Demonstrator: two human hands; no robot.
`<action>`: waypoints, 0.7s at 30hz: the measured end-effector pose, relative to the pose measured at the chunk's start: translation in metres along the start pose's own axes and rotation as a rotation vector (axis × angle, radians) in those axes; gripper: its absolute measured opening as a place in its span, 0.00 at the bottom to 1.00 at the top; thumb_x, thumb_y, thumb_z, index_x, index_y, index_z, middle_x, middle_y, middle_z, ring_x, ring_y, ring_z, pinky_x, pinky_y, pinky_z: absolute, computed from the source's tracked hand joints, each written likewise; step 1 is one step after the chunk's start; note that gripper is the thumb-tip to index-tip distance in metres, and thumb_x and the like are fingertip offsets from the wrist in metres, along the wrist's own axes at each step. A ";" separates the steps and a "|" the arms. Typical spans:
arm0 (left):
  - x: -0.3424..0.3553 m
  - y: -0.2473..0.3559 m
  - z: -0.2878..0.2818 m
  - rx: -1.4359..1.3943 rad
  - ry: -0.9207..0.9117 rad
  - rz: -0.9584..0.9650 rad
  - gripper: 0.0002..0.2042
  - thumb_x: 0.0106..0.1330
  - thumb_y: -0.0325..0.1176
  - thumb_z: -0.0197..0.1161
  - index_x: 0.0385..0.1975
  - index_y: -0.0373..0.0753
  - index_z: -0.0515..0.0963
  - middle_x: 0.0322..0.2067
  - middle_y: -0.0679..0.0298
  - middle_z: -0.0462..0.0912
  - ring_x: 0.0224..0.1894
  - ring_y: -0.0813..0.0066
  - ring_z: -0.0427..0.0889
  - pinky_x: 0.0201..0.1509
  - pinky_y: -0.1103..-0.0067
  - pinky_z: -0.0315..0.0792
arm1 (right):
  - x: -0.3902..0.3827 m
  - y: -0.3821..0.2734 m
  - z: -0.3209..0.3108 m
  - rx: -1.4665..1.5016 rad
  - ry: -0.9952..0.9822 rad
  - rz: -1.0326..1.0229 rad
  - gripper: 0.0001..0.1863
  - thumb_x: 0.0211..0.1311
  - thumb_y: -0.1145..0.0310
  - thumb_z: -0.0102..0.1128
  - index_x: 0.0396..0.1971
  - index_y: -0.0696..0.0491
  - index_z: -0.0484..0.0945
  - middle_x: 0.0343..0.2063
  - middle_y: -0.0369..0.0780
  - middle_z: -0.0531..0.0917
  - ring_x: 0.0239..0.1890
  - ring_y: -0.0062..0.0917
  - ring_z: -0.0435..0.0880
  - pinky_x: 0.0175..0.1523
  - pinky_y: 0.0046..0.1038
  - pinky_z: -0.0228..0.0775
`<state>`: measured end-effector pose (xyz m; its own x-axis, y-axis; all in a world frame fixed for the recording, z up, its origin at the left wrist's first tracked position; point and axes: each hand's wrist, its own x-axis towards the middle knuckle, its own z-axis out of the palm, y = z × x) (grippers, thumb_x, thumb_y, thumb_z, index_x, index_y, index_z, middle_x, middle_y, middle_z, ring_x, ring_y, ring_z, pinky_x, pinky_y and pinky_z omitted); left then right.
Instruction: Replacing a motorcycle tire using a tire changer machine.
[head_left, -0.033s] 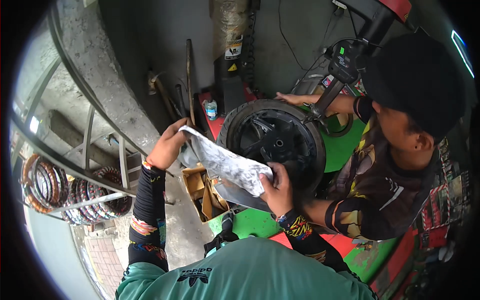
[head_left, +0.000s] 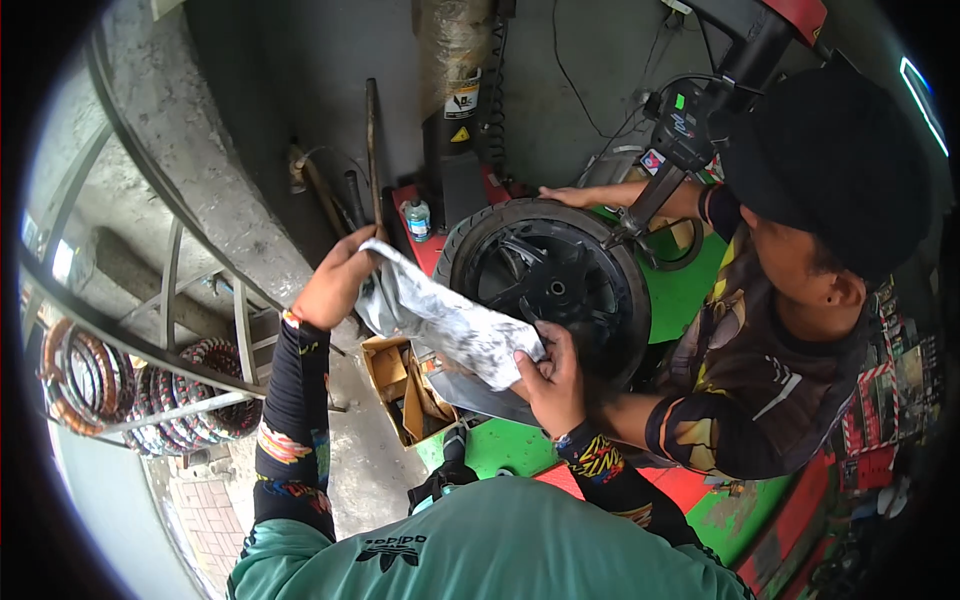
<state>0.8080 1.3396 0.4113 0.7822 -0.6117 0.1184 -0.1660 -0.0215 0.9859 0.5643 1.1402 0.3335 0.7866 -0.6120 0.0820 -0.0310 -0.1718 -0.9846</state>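
A white rag (head_left: 455,325) smudged with black is stretched slantwise between my two hands. My left hand (head_left: 338,280) is closed on its upper left end, where a greyish fold hangs down. At the lower right end, my right hand (head_left: 552,382) pinches the rag with the thumb on top. Just beyond the rag lies a motorcycle wheel (head_left: 555,288), a black spoked rim with its tyre, on a tyre-changing machine. The machine's black tool arm (head_left: 655,200) reaches down to the wheel's right edge. The rag hides part of the wheel's near left side.
On the right a co-worker in a black cap (head_left: 825,165) leans in, one hand (head_left: 572,196) at the tyre's far edge. A clear bottle (head_left: 417,221) stands on the red machine base. Left are an open cardboard box (head_left: 405,390), metal railings (head_left: 175,290) and several hanging coiled tyres (head_left: 205,395).
My left hand has shifted slightly, and more of the rag's greyish fold shows below it. The right hand keeps its pinch. The wheel has hardly moved.
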 end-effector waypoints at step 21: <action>0.478 -0.056 0.037 1.343 -0.546 0.751 0.36 0.43 0.22 0.73 0.59 0.44 0.73 0.63 0.50 0.67 0.61 0.47 0.71 0.58 0.69 0.78 | -0.193 0.076 -0.183 -0.133 0.293 0.656 0.22 0.69 0.61 0.54 0.57 0.58 0.71 0.48 0.44 0.83 0.48 0.30 0.83 0.51 0.31 0.76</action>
<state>1.1691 1.0189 0.4084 0.0441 -0.9868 0.1558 -0.9920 -0.0617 -0.1105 0.2974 1.1035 0.2708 0.3839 -0.7994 -0.4622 -0.5285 0.2202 -0.8199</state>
